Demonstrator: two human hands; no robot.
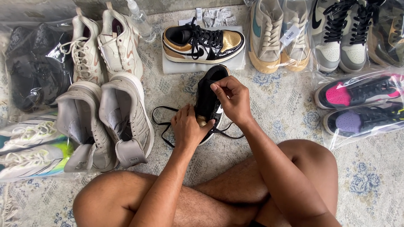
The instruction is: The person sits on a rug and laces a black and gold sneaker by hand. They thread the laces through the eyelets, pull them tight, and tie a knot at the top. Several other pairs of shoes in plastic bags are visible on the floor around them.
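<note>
On a pale patterned rug (370, 185), a person sits cross-legged, the left hand (188, 128) closed around the toe of a black-and-gold sneaker (209, 98) standing between the knees, the right hand (233, 98) pinching its tongue, black lace (162, 126) trailing loose. Beyond lies its mate (202, 43) on a grey pad (202, 67), with bagged sneakers (360, 105) alongside.

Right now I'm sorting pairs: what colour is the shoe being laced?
Black with gold, in the head view: shoe.
</note>
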